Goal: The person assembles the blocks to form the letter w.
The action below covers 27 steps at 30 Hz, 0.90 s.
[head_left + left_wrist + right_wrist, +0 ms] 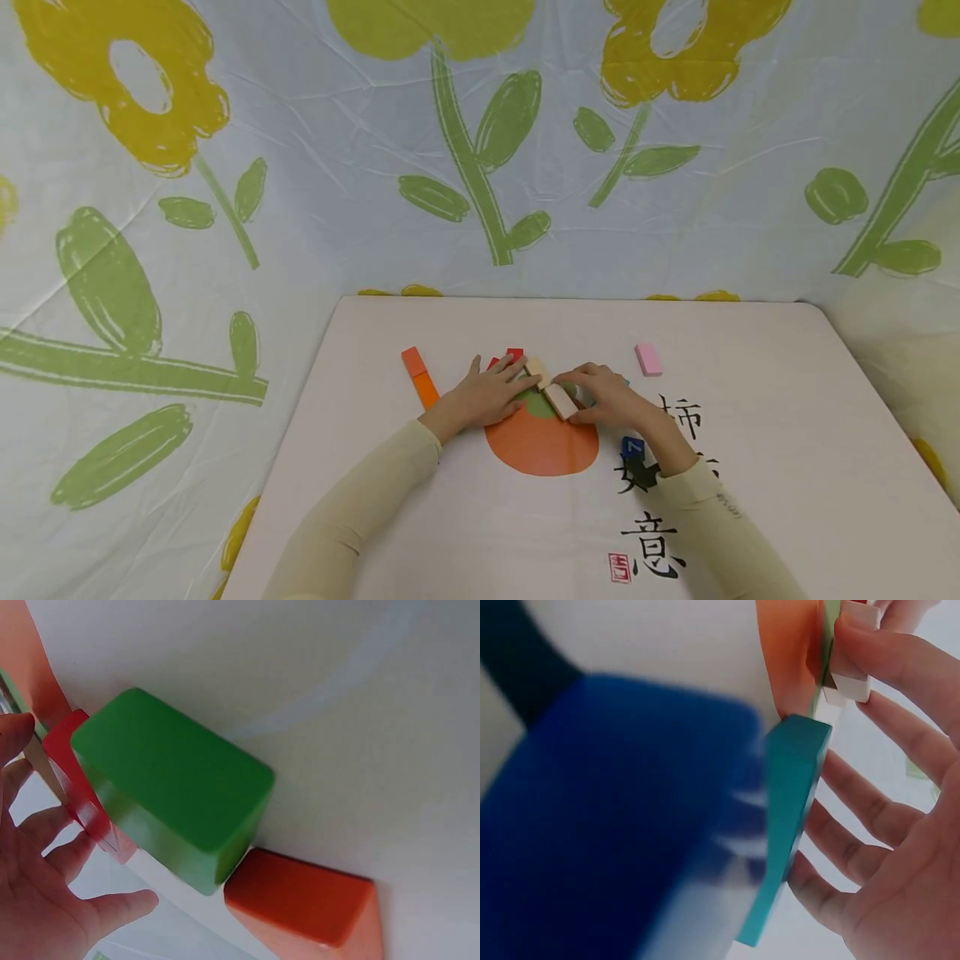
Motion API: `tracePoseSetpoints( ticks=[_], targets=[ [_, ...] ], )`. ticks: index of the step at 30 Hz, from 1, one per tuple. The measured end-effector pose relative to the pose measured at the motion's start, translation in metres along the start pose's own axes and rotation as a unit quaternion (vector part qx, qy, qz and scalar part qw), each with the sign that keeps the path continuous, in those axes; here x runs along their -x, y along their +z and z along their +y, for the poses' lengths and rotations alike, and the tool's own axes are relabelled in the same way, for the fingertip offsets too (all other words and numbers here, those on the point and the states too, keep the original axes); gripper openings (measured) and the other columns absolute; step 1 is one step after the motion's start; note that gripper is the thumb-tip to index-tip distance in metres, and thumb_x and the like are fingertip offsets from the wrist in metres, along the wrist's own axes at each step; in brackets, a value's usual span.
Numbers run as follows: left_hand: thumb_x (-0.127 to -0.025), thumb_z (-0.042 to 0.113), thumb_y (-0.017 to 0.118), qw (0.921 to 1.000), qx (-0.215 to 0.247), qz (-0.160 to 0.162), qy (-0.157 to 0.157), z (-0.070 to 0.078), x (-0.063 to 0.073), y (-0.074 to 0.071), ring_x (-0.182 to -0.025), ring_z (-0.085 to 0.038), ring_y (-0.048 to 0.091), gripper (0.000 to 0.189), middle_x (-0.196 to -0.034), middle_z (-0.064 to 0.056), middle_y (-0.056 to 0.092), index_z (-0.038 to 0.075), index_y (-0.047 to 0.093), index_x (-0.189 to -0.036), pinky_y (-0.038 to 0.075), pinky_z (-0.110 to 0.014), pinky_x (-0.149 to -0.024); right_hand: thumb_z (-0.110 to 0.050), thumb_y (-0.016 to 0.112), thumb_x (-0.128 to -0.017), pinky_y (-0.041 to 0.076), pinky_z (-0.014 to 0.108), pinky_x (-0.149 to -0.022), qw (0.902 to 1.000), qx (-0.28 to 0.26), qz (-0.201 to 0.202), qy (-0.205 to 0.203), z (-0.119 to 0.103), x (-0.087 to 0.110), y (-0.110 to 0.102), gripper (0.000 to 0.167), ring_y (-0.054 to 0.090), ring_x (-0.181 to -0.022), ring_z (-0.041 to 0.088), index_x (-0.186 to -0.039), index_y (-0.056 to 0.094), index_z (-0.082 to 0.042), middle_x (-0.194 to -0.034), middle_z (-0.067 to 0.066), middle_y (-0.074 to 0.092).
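My right hand (611, 398) pinches a pale wooden block (560, 402) between thumb and fingers, over the green top of a printed orange persimmon (543, 446). Its far end meets a second pale block (537, 372). Spread with fairly straight fingers, my left hand (491, 396) reaches toward these, index fingertip at the pale blocks and other fingertips by the red blocks (515, 354). In the left wrist view, a green block (172, 772) stands close beside the left hand, next to a red block (79, 780). A teal block (791, 780) lies along my right fingers.
Two orange blocks (422, 379) lie end to end on the left, partly behind the left hand. A pink block (648, 359) sits at the back right. Under the right wrist is a blue block (633, 448) marked 7, by black printed characters (652, 546) on the table mat.
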<state>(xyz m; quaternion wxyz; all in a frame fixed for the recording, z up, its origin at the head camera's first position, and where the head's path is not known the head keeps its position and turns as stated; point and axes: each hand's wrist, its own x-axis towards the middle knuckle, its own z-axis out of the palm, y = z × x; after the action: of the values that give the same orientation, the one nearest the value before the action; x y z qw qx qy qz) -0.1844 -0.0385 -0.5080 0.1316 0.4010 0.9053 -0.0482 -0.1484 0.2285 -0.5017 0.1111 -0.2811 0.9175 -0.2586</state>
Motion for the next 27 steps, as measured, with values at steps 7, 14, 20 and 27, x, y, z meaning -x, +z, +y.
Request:
tracePoseSetpoints(
  ticks=[7, 14, 20, 27],
  targets=[
    [-0.106, 0.048, 0.041, 1.0000, 0.007, 0.002, 0.000, 0.0001, 0.0019, -0.0005, -0.151, -0.026, 0.016, 0.059, -0.167, -0.003, 0.011, 0.038, 0.020, -0.160, 0.024, -0.068, -0.109, -0.027, 0.082, -0.085, 0.043, 0.061, -0.087, 0.9991, 0.037, 0.009, 0.019, -0.0052, -0.0012, 0.0057, 0.060, 0.051, -0.113, 0.041, -0.138, 0.059, -0.014, -0.131, 0.019, 0.054],
    [-0.106, 0.047, 0.042, 0.9999, 0.014, 0.003, 0.000, 0.0007, 0.0033, -0.0026, -0.151, -0.026, 0.015, 0.059, -0.167, -0.003, 0.011, 0.036, 0.021, -0.160, 0.022, -0.069, -0.109, -0.027, 0.083, -0.084, 0.043, 0.065, -0.087, 0.9979, 0.056, 0.024, 0.021, -0.0060, -0.0017, 0.0080, 0.060, 0.051, -0.114, 0.044, -0.136, 0.059, -0.008, -0.131, 0.021, 0.055],
    [-0.106, 0.047, 0.042, 0.9999, 0.010, 0.007, 0.003, -0.0001, 0.0034, -0.0026, -0.151, -0.027, 0.016, 0.059, -0.167, -0.003, 0.012, 0.036, 0.022, -0.160, 0.023, -0.068, -0.109, -0.026, 0.083, -0.084, 0.043, 0.066, -0.089, 0.9977, 0.056, 0.025, 0.030, -0.0075, -0.0005, 0.0070, 0.055, 0.051, -0.114, 0.044, -0.130, 0.061, -0.004, -0.130, 0.021, 0.055],
    [-0.106, 0.047, 0.043, 0.9999, 0.015, 0.006, 0.004, -0.0004, 0.0032, -0.0024, -0.151, -0.027, 0.016, 0.059, -0.167, -0.003, 0.011, 0.036, 0.022, -0.160, 0.023, -0.069, -0.109, -0.027, 0.082, -0.085, 0.042, 0.066, -0.088, 0.9976, 0.059, 0.023, 0.030, -0.0078, -0.0015, 0.0072, 0.054, 0.050, -0.114, 0.043, -0.129, 0.062, -0.006, -0.130, 0.021, 0.054]
  ],
)
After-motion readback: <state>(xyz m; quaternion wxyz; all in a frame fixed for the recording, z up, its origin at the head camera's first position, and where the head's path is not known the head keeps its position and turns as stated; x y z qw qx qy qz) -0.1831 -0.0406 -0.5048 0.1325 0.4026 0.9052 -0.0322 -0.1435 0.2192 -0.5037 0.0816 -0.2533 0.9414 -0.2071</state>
